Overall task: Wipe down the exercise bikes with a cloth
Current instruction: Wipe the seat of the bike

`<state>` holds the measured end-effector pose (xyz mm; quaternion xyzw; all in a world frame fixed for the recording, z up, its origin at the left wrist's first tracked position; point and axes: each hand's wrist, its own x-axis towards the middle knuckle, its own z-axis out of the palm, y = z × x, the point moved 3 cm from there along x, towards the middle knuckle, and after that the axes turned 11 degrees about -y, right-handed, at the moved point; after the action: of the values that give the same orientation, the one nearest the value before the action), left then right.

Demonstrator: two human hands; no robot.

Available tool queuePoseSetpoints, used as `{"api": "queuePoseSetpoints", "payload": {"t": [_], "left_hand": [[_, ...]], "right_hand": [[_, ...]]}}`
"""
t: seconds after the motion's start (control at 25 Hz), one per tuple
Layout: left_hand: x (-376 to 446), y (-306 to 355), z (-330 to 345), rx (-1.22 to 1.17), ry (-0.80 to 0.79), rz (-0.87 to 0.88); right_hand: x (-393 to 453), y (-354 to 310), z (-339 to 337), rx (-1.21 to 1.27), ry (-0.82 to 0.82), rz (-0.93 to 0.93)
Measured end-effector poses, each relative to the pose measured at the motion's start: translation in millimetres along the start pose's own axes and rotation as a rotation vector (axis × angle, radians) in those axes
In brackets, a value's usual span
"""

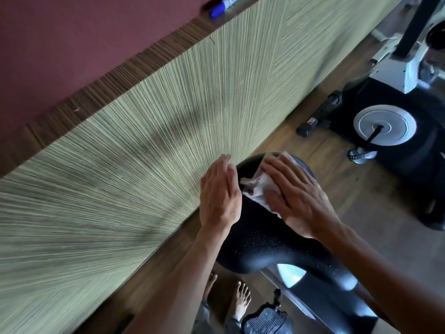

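Observation:
A black exercise bike saddle fills the lower middle of the head view. A pale crumpled cloth lies on its front half. My right hand presses flat on the cloth, fingers straight and spread over it. My left hand rests with straight fingers against the saddle's left edge, beside the cloth and not on it. The bike's pedal shows below the saddle.
A second exercise bike with a white flywheel disc stands at the right on the wooden floor. A striped green wall panel runs close along the left. A blue marker lies on the ledge above. Bare feet stand beneath the saddle.

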<state>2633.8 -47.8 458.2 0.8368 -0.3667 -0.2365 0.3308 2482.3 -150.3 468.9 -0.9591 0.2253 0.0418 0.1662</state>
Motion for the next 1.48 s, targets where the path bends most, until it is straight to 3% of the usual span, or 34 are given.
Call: {"api": "queuePoseSetpoints", "payload": {"t": [0.16,0.32,0.4,0.48,0.52,0.56,0.64,0.72,0.8,0.96,1.16,1.36,1.48], "left_hand": [[2,2,0,0.037,0.015,-0.014],[0,3,0,-0.001,0.008,0.015],[0,3,-4,0.015,0.017,0.032],[-6,12,-10,0.143,0.103,0.063],[-6,21,-8,0.213,0.106,0.051],[-4,33,-1,0.283,0.037,0.004],[3,60,24,0.472,-0.196,-0.125],[14,77,44,0.641,-0.328,-0.226],[27,79,46,0.734,-0.3,-0.212],[39,50,25,0.701,-0.235,0.091],[25,21,5,0.672,-0.348,0.294],[51,39,2,0.777,-0.477,0.354],[33,41,9,0.795,-0.432,0.222]], "right_hand": [[37,-6,-6,0.088,0.043,0.335],[47,-43,0,0.08,-0.041,0.126],[37,-34,-13,0.437,-0.056,0.076],[23,-14,-30,0.74,0.199,0.168],[15,-2,-34,0.742,0.331,0.262],[5,8,-35,0.733,0.398,0.363],[-9,24,-18,0.807,0.383,0.498],[-15,26,-2,0.905,0.362,0.483],[-13,26,6,0.889,0.344,0.469],[-9,19,10,0.737,0.202,0.483],[-7,7,14,0.466,0.085,0.482],[-3,-7,15,0.377,0.109,0.61],[-4,-8,17,0.299,0.142,0.622]]}}
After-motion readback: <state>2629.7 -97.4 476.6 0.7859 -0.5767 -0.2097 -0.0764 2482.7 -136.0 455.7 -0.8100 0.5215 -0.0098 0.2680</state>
